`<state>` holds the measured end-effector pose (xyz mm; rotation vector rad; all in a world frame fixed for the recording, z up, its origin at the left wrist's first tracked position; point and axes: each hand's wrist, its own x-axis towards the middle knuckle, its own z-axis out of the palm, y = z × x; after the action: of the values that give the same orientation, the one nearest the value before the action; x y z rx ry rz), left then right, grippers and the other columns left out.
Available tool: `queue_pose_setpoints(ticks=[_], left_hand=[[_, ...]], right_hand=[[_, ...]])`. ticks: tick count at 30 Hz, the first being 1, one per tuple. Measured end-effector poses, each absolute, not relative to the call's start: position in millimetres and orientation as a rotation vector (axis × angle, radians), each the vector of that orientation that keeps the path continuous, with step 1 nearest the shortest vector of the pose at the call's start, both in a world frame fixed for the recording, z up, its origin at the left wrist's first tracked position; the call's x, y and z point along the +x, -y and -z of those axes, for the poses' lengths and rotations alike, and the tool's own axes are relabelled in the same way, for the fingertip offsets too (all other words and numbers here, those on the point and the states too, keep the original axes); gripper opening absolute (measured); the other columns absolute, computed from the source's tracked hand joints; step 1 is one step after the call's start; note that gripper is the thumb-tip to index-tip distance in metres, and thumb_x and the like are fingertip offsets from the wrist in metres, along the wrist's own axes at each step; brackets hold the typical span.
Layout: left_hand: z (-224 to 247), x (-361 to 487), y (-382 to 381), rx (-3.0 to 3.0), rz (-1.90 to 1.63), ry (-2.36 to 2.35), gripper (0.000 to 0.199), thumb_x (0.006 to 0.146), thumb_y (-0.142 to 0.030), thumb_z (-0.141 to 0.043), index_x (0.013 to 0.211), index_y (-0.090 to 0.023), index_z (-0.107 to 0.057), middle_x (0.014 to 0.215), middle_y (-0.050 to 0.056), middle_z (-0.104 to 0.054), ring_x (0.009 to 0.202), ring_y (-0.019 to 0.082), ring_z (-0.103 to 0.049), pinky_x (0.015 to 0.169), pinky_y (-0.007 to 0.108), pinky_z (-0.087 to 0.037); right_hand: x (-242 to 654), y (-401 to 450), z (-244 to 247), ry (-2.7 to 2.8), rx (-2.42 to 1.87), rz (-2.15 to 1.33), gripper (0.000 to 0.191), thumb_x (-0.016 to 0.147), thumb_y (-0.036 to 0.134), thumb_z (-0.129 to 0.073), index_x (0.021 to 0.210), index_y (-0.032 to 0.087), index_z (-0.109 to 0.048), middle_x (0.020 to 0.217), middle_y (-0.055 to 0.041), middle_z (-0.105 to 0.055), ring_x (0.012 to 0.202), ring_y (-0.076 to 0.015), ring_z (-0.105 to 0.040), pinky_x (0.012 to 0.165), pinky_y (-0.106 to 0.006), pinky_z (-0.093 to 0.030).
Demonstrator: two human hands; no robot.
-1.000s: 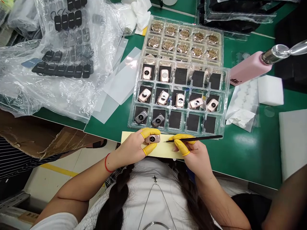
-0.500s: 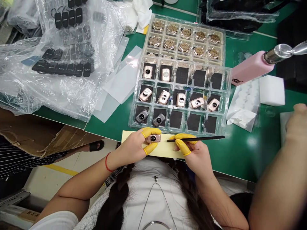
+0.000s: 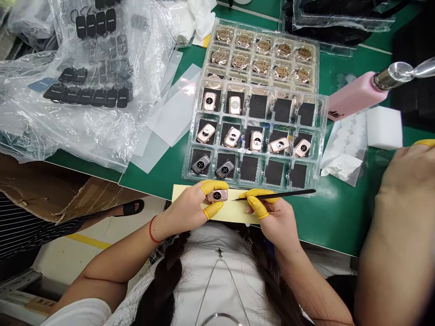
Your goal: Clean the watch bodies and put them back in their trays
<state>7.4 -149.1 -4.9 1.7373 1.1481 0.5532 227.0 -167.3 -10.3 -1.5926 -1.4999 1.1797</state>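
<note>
My left hand [image 3: 193, 203], in yellow finger cots, pinches a pink watch case [image 3: 217, 195] with its dark round sensor side facing up. Under it lies a pale yellow sheet [image 3: 233, 213] at the table's front edge. Between the yellow-capped fingers of my right hand [image 3: 273, 213] is a pair of black tweezers [image 3: 288, 194]; the thin tip points left at the watch case, a small gap apart. Just beyond both hands stands a clear plastic tray [image 3: 188, 156] with pink and dark grey watch cases in several compartments, others showing only black pads.
Behind stands another tray [image 3: 316, 59] of round gold watch cases. Left are translucent sheets [image 3: 175, 108] and plastic bags with black hello tags [image 3: 86, 95]. To the right are a pink pump bottle [image 3: 356, 95], a white foam block [image 3: 384, 128], crumpled tissue [image 3: 341, 165] and a co-worker's arm [image 3: 397, 217].
My right hand and the tweezers have shifted slightly left, towards the watch case. My left hand stays still. The co-worker's hand at the right has come further into view.
</note>
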Motion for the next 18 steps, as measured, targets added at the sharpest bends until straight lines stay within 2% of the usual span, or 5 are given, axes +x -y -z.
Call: queue_pose_setpoints(ticks=[13, 18], left_hand=[[7.6, 8.6, 150.7, 1.787, -0.622, -1.163, 0.028, 0.086, -0.021, -0.057, 0.114, -0.019, -0.059, 0.107, 0.003, -0.067, 0.094, 0.014, -0.062, 0.090, 0.023, -0.048], [10.1, 8.1, 150.0, 1.817, -0.656, -1.134, 0.030, 0.087, -0.022, -0.057, 0.117, -0.020, -0.060, 0.098, 0.003, -0.066, 0.084, 0.014, -0.061, 0.078, 0.024, -0.051]], right_hand=[[229.0, 168.4, 10.4, 1.296, -1.507, -1.257, 0.027, 0.084, 0.034, -0.065, 0.061, 0.019, -0.062, 0.060, 0.0001, -0.065, 0.056, -0.0126, -0.060, 0.056, -0.023, -0.049], [229.4, 171.3, 9.7, 1.102, -1.384, -1.321, 0.010, 0.086, 0.031, -0.066, 0.081, 0.022, -0.068, 0.059, 0.0035, -0.064, 0.057, -0.0101, -0.059, 0.061, -0.021, -0.048]])
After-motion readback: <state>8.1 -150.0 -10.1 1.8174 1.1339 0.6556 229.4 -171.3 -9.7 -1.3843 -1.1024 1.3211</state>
